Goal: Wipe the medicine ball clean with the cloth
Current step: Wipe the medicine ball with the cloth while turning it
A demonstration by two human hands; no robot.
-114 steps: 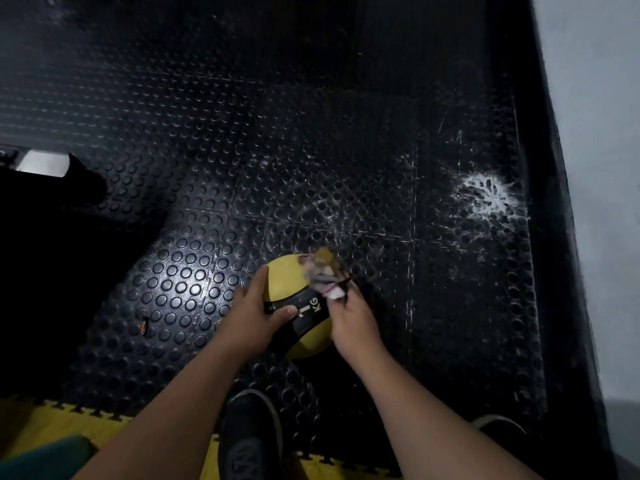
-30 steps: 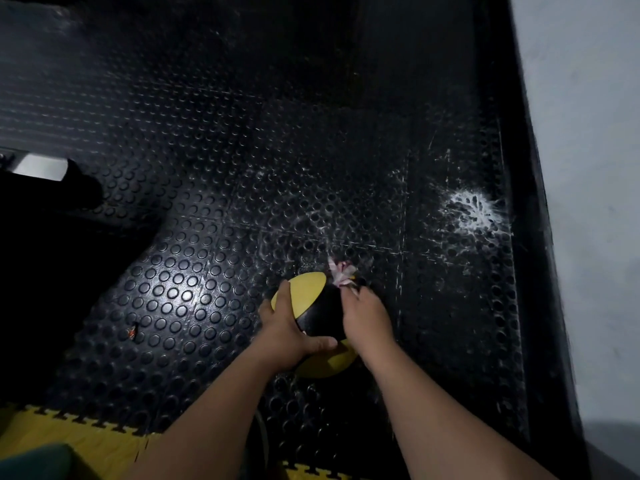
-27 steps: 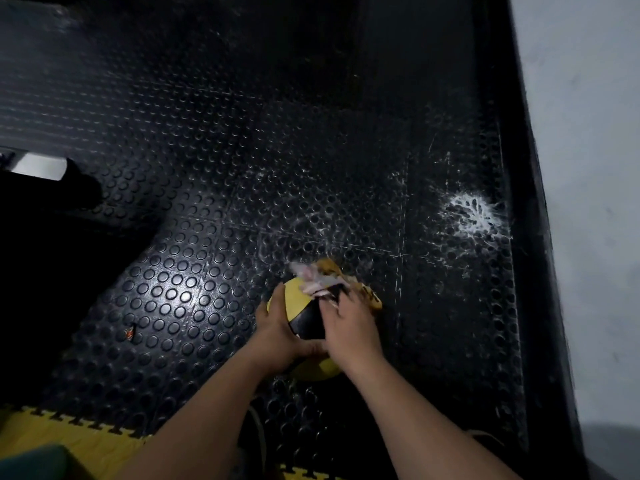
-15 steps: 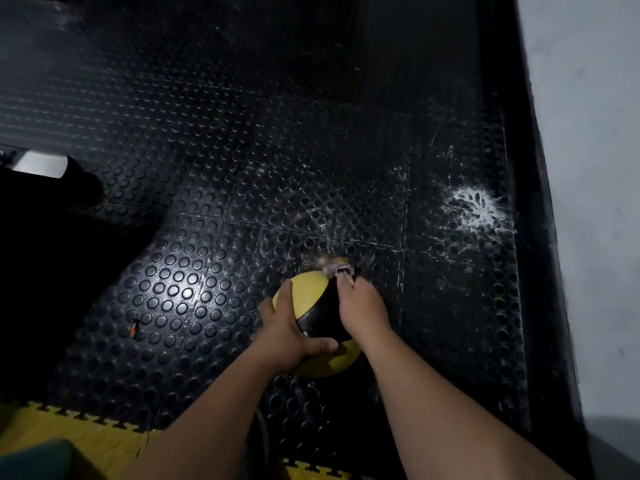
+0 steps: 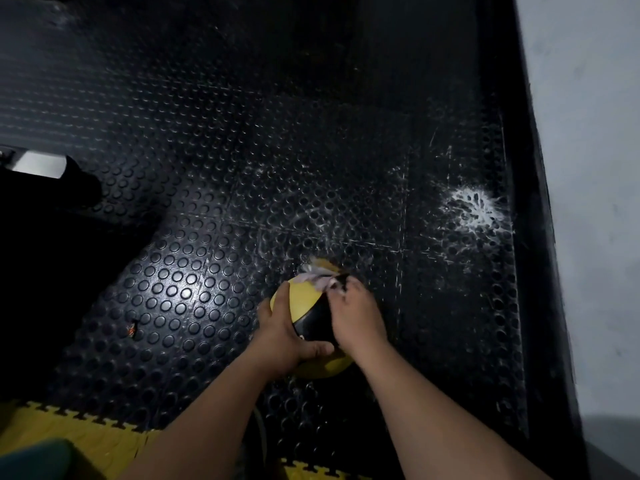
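Gripping the ball [image 5: 300, 299] from its nine o'clock side, the left hand [image 5: 282, 336] is curling its fingers up over the yellow panel while its thumb is lying across the near face, so the ball is sitting held between the two hands, low and just right of centre in the head view, above the black studded floor mat [image 5: 180, 271]; whether it is resting on the mat or hanging just clear of it I cannot tell. At about one o'clock on the ball, the right hand [image 5: 358, 315] is pinching a bunched pale cloth [image 5: 320, 277] against the top of the ball, fingers bent down over it. The likeliest trouble, as I judge it, is the ball twisting or slipping out of the one steadying hand if the wiping hand is pushing hard across a smooth round surface; it could then be rolling off toward the white scuff [image 5: 474, 209] at two o'clock or the wall [image 5: 588, 202] at three. The bunched cloth could also be skating over the same patch and leaving the underside untouched. Being round, the ball is showing no true long axis; its black band [image 5: 317, 320] is running roughly from twelve to six o'clock, leaning slightly right at the top.
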